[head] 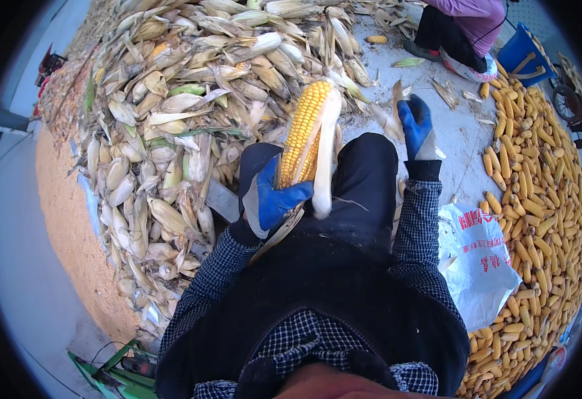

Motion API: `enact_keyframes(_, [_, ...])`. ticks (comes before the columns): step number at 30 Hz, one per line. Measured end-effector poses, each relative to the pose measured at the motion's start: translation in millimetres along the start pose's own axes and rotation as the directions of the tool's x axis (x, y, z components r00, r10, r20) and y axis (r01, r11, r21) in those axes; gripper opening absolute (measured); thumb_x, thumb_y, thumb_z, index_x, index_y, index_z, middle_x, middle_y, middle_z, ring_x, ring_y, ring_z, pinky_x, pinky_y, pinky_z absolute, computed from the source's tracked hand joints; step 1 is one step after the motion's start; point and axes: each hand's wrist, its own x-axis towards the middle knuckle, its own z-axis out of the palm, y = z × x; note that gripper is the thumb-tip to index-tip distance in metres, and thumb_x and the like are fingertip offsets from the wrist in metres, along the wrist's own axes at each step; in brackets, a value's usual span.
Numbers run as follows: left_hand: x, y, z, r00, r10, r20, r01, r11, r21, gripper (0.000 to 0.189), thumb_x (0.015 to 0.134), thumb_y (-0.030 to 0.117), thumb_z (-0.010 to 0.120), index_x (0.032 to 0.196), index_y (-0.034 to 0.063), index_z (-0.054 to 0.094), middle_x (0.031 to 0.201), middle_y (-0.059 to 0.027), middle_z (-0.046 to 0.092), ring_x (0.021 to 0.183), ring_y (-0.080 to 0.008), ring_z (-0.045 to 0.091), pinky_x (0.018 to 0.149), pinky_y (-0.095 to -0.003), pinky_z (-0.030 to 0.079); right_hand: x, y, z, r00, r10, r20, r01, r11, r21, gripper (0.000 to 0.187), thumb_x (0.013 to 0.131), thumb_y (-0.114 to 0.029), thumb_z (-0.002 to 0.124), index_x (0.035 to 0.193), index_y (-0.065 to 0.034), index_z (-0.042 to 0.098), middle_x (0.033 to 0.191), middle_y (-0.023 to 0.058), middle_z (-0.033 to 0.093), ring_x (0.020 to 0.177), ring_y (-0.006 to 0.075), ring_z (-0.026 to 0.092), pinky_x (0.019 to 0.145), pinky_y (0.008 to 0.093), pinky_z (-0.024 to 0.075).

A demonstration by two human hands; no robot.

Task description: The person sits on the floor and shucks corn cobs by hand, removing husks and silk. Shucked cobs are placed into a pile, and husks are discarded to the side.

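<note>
My left hand [282,199], in a blue and grey work glove, grips the lower end of an ear of corn [305,132] above my lap. Its yellow kernels are mostly bare. A pale strip of husk [327,154] hangs down along its right side, and more husk trails below the hand. Off to the right, over the floor, is my right hand [417,127] in a matching glove, fingers bent. Blurred scraps of dry husk [390,119] are beside its fingers; whether it holds any is unclear.
A large heap of unhusked corn [171,114] lies ahead and left; husked ears [535,199] pile up at right. By them lie a white printed sack [475,264] and a blue bucket [525,57]. Another person [460,30] sits ahead right. Loose kernels [66,199] spread at far left.
</note>
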Motion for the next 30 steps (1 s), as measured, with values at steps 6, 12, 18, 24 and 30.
enact_keyframes(6, [10.1, -0.5, 9.7, 0.977, 0.200, -0.074, -0.152, 0.895, 0.420, 0.063, 0.080, 0.025, 0.079, 0.131, -0.0004, 0.050, 0.115, -0.0129, 0.067, 0.100, -0.0193, 0.068, 0.086, -0.0310, 0.054, -87.8, -103.3, 79.6, 0.858, -0.084, 0.507, -0.138, 0.912, 0.386, 0.067, 0.096, -0.031, 0.061, 0.146, 0.0017, 0.032, 0.136, 0.0191, 0.053, 0.121, 0.0275, 0.056, 0.100, 0.0372, 0.0461])
enact_keyframes(12, [6.1, 0.5, 12.1, 0.973, 0.203, -0.111, -0.102, 0.806, 0.584, 0.079, 0.077, 0.037, 0.081, 0.137, 0.0005, 0.045, 0.118, -0.0171, 0.065, 0.104, -0.0271, 0.067, 0.086, -0.0363, 0.055, -96.0, -60.5, 119.5, 0.959, -0.078, 0.271, 0.069, 0.997, 0.041, 0.043, 0.101, -0.030, 0.053, 0.129, 0.0027, 0.053, 0.111, 0.0179, 0.068, 0.102, 0.0223, 0.064, 0.088, 0.0366, 0.0494])
enact_keyframes(18, [6.2, 6.4, 12.3, 0.918, 0.389, -0.070, -0.237, 0.684, 0.690, 0.087, 0.075, 0.040, 0.082, 0.140, -0.0002, 0.041, 0.120, -0.0182, 0.063, 0.106, -0.0294, 0.066, 0.088, -0.0374, 0.054, -93.2, -63.6, 122.3, 0.959, -0.113, 0.258, 0.123, 0.992, -0.022, 0.032, 0.102, -0.025, 0.046, 0.116, 0.0003, 0.060, 0.078, 0.0022, 0.061, 0.066, 0.0095, 0.055, 0.059, 0.0267, 0.0447])
enact_keyframes(24, [5.1, -5.0, 5.5, 0.991, 0.121, -0.059, -0.119, 0.992, 0.037, 0.065, 0.085, 0.026, 0.074, 0.136, -0.0014, 0.046, 0.116, -0.0136, 0.065, 0.102, -0.0203, 0.066, 0.086, -0.0319, 0.055, -95.4, -69.0, 111.9, 0.930, -0.074, 0.359, -0.143, 0.829, 0.541, 0.024, 0.100, -0.027, 0.052, 0.103, -0.0036, 0.058, 0.069, -0.0032, 0.048, 0.056, 0.0057, 0.044, 0.049, 0.0231, 0.0381])
enact_keyframes(30, [3.9, -8.6, -8.6, 0.922, -0.161, 0.353, 0.353, 0.723, -0.593, 0.056, 0.095, 0.027, 0.060, 0.135, -0.0078, 0.045, 0.105, -0.0166, 0.067, 0.094, -0.0207, 0.067, 0.085, -0.0296, 0.054, -58.6, -72.8, 80.5, 0.952, -0.006, 0.307, -0.306, 0.083, 0.948, 0.030, 0.103, -0.027, 0.044, 0.105, -0.0009, 0.058, 0.060, -0.0057, 0.037, 0.046, 0.0065, 0.034, 0.042, 0.0221, 0.0301])
